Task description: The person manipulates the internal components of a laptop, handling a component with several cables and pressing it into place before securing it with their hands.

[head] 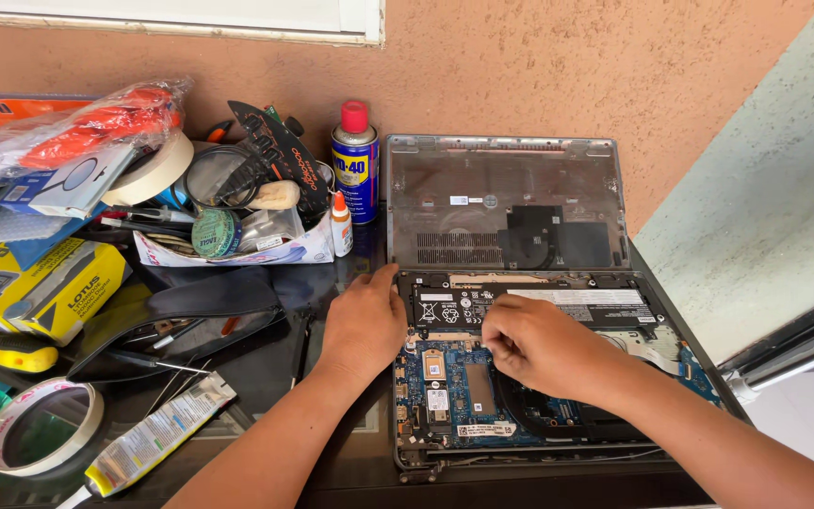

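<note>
Head view: the open laptop [529, 377] is steadied by the flat left hand [363, 325]; something small, unseen, is pinched by the right hand [531, 344]. Gentle pulling is best.

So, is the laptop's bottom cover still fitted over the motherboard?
No, the bottom cover leans against the wall behind the opened laptop, whose motherboard is exposed.
</note>
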